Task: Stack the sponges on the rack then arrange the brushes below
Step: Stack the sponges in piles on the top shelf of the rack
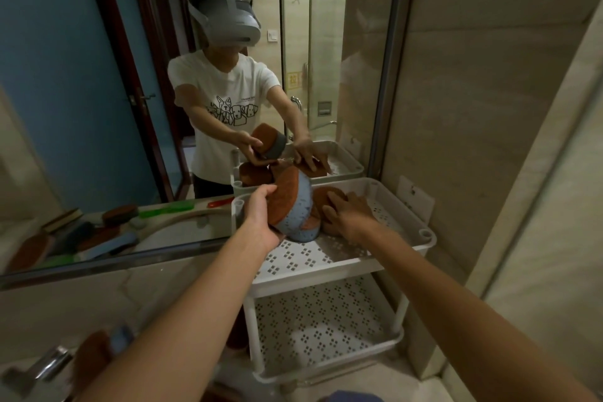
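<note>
Blue-foam sponge (295, 206), brown scouring face tilted, grasped by left hand (264, 222) above white perforated rack (421, 225). Right hand (347, 215) lies flat, not gripping, on brown sponges (326, 197) on the top tier of two, beside mirror (98, 108) and beige tiled wall (489, 108).

A home bathroom. A wall mirror (98, 108) hangs above a marble counter (81, 297) with a chrome tap (49, 365). Stone wall tiles (489, 108) and a reflected glass shower door (310, 42) confirm it.
</note>
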The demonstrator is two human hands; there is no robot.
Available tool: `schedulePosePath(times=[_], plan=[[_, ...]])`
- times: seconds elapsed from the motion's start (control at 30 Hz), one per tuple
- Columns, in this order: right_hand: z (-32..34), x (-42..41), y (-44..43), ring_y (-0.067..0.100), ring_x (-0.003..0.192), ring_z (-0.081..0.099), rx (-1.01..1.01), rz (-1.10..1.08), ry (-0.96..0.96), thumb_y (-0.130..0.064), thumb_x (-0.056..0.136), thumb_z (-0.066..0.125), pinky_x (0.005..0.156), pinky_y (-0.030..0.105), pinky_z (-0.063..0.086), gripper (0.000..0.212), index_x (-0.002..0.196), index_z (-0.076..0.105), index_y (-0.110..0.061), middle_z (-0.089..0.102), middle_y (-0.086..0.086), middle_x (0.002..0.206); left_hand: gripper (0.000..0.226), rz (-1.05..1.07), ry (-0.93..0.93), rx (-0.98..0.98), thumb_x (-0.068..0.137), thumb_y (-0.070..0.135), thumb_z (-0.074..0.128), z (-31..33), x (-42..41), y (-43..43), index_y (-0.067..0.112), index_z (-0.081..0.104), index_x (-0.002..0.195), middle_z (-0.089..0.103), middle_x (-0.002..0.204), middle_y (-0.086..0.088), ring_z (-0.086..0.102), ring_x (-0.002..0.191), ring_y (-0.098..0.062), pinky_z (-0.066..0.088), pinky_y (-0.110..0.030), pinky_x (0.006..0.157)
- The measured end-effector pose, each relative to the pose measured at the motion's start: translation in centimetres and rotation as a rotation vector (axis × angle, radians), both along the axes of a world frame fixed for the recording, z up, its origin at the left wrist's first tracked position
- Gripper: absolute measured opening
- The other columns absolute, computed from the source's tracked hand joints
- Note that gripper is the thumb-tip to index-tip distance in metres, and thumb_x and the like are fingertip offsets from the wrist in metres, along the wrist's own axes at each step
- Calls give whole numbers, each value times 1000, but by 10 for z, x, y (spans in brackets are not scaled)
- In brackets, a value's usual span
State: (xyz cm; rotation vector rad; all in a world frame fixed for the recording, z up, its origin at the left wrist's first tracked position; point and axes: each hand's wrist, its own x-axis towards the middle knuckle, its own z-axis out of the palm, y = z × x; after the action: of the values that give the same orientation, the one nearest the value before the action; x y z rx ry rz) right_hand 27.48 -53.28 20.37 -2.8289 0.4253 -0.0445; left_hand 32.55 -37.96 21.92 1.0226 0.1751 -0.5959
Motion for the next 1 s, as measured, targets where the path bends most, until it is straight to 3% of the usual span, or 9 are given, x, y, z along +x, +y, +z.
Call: schedulePosePath(times=[0.13, 0.23, 0.37, 0.47, 0.57, 0.63, 0.77, 0.9, 1.0], plan=[[4, 6, 0, 37, 131, 32, -33, 7, 25, -39, 99, 32, 108, 40, 28, 49, 144, 29, -21, 28, 18, 147, 41, 9, -10, 48, 88, 30, 51, 3, -3, -2, 11, 57, 123, 61, 122, -15, 58, 108, -30, 49, -38, 84], [8, 8, -1, 33, 120, 47, 109, -6, 15, -33, 100, 32, 99, 37, 37, 46, 143, 30, -17, 44, 18, 137, 38, 14, -38, 46, 90, 29, 50, 9, -4, -4, 13, 56, 123, 63, 109, -11, 59, 90, -23, 48, -33, 70], [18, -11, -1, 30, 101, 57, 404, -11, -378, -6, 95, 36, 78, 32, 46, 42, 137, 37, -10, 56, 20, 122, 33, 28, -96, 7, 90, 22, 53, 25, -5, -10, 14, 54, 122, 64, 108, -8, 59, 101, -24, 48, -35, 76], [32, -34, 10, 13, 102, 55, 782, 98, -558, -6, 71, 45, 75, 23, 47, 52, 122, 45, -21, 55, 0, 115, 43, 90, -139, -4, 86, 15, 59, 35, -4, -20, 11, 49, 128, 61, 120, -12, 58, 105, -25, 49, -38, 80], [35, -46, 13, 13, 107, 53, 637, 170, -500, -15, 69, 55, 85, 21, 45, 59, 126, 40, -22, 52, -1, 119, 44, 69, -192, 14, 86, 11, 61, 40, -9, -34, 7, 50, 128, 61, 122, -15, 58, 101, -24, 50, -41, 87], [31, -48, 9, 21, 112, 54, 444, 118, -471, -21, 80, 65, 88, 28, 47, 60, 132, 33, -21, 51, 5, 126, 41, -10, -219, 19, 87, 8, 60, 42, -16, -42, 5, 51, 127, 61, 122, -16, 58, 108, -26, 48, -43, 94], [19, -47, -3, 26, 111, 57, 321, -59, -551, -30, 85, 64, 85, 36, 51, 58, 131, 32, -16, 52, 9, 127, 35, -156, -321, 96, 90, 9, 56, 37, -23, -53, 5, 51, 125, 61, 123, -14, 57, 116, -26, 46, -37, 94], [13, -46, -14, 31, 116, 52, 203, -238, -470, -30, 93, 51, 88, 38, 46, 57, 142, 24, -18, 40, 15, 137, 37, -247, -993, 759, 97, 19, 45, 25, -21, -54, 11, 47, 133, 55, 133, -9, 50, 124, -23, 40, -32, 101], [11, -44, -15, 34, 120, 48, 47, -287, -401, -31, 95, 46, 95, 42, 44, 52, 142, 27, -16, 38, 18, 138, 61, -649, -1326, 1300, 96, 48, 36, 7, -16, -47, 26, 16, 149, 18, 157, -5, 18, 145, -25, 15, -43, 118]])
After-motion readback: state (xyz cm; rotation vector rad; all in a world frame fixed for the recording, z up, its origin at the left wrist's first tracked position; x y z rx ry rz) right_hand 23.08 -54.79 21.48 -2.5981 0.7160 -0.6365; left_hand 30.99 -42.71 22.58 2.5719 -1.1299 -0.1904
